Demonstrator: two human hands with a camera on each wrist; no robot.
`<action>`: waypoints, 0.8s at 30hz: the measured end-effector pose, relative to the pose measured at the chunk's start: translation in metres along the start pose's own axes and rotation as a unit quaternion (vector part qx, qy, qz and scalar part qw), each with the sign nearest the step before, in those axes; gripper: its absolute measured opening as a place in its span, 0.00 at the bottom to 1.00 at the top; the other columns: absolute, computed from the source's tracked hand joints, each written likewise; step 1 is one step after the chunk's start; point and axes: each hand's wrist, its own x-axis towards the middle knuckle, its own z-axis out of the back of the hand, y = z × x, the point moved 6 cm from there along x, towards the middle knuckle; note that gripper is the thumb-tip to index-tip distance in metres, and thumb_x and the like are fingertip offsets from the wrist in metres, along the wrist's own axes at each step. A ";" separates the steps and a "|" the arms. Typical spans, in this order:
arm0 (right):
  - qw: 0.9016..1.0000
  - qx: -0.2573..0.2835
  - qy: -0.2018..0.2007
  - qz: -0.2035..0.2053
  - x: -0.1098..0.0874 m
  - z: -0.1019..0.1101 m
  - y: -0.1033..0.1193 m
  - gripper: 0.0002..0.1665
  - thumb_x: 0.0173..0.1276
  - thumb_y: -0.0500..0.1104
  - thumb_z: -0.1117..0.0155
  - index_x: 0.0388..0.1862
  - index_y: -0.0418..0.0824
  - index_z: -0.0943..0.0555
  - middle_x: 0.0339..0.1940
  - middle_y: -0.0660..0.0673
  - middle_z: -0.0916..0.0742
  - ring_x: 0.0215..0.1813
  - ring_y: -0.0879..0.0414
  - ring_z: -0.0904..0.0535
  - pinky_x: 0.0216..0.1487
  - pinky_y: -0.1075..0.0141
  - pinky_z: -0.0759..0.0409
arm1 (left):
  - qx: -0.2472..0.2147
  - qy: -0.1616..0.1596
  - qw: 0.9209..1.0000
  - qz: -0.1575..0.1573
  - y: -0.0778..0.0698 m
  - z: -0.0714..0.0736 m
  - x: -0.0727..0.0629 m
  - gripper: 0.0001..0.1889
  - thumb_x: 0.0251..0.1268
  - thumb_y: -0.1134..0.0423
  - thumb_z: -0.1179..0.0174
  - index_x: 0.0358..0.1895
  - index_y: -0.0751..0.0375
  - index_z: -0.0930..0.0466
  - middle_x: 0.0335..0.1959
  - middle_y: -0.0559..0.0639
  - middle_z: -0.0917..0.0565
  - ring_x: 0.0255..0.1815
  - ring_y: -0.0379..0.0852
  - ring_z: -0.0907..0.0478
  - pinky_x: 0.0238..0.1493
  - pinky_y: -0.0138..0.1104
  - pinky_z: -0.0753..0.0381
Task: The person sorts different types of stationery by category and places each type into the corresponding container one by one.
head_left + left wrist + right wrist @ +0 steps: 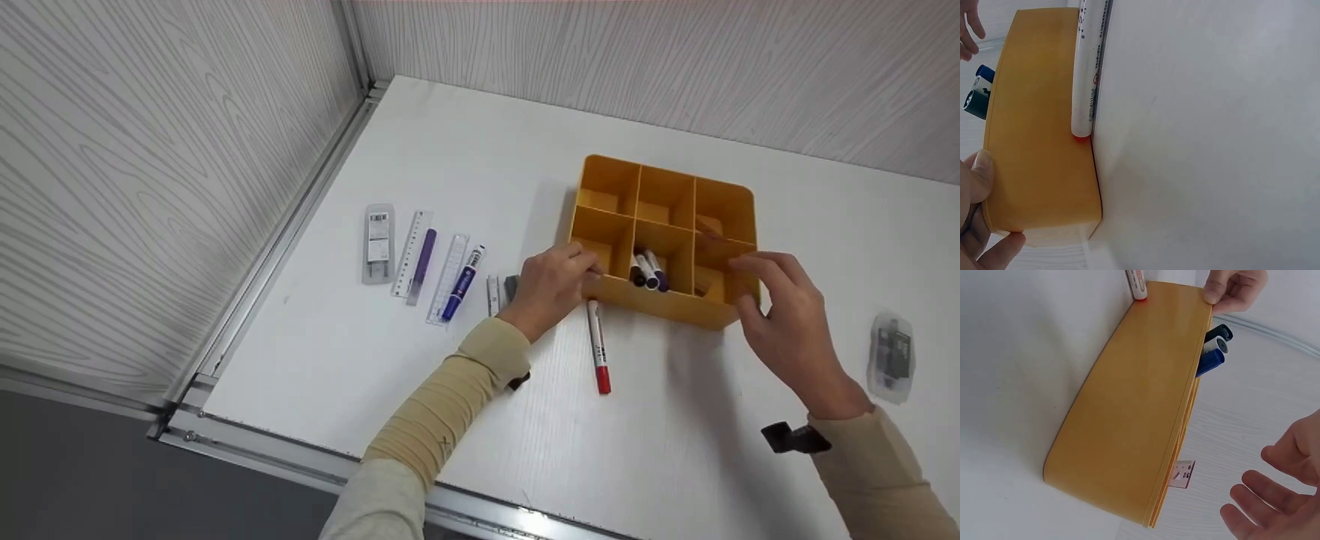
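A yellow six-compartment box stands on the table. My left hand grips its rim at the near left corner, with the thumb on the front wall's upper edge. My right hand holds nothing; its fingers are spread beside the box's right end, apart from it in the right wrist view. Several markers lean in the front middle compartment, dark, white and blue ends up. The end of a ruler pokes above the rim near the right hand. A white marker with a red cap lies against the front wall.
Left of the box lie a clear case, a ruler, a purple capped pen, another ruler and a blue marker. Another clear case lies far right. Panels wall the back and left.
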 end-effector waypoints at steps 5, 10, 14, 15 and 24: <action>1.000 0.004 -0.007 0.029 -0.012 -0.004 0.013 0.22 0.60 0.20 0.45 0.51 0.34 0.19 0.50 0.39 0.18 0.45 0.56 0.24 0.48 0.87 0.35 | -0.001 0.001 1.000 0.002 0.000 0.000 0.000 0.06 0.66 0.68 0.37 0.40 0.52 0.14 0.34 0.45 0.18 0.33 0.41 0.19 0.36 0.27 0.18; 0.999 0.018 0.004 0.051 -0.021 -0.015 0.021 0.23 0.58 0.18 0.44 0.50 0.34 0.19 0.46 0.40 0.18 0.42 0.55 0.23 0.49 0.88 0.32 | -0.001 0.006 1.000 0.005 0.000 -0.001 0.001 0.06 0.66 0.68 0.37 0.40 0.52 0.14 0.34 0.45 0.18 0.34 0.41 0.19 0.36 0.28 0.18; 0.998 0.023 0.019 0.058 -0.029 -0.023 0.023 0.23 0.57 0.18 0.44 0.48 0.33 0.20 0.44 0.40 0.18 0.41 0.59 0.23 0.47 0.88 0.31 | 0.000 0.011 1.000 0.006 0.000 -0.002 0.001 0.05 0.67 0.66 0.38 0.40 0.53 0.14 0.34 0.45 0.18 0.34 0.41 0.19 0.36 0.28 0.18; 0.998 0.025 0.024 0.058 -0.030 -0.026 0.023 0.22 0.57 0.18 0.44 0.48 0.33 0.20 0.43 0.40 0.18 0.40 0.59 0.23 0.46 0.88 0.31 | -0.003 0.012 1.000 0.006 0.000 -0.002 0.001 0.05 0.67 0.66 0.38 0.40 0.53 0.14 0.34 0.45 0.18 0.34 0.41 0.19 0.36 0.29 0.18; 0.994 0.005 0.100 0.050 -0.044 -0.062 0.027 0.19 0.57 0.22 0.37 0.47 0.36 0.20 0.42 0.43 0.18 0.37 0.56 0.19 0.40 0.83 0.24 | -0.014 0.007 1.000 0.007 0.001 0.000 0.001 0.05 0.67 0.67 0.39 0.39 0.53 0.14 0.33 0.45 0.17 0.34 0.41 0.18 0.38 0.29 0.17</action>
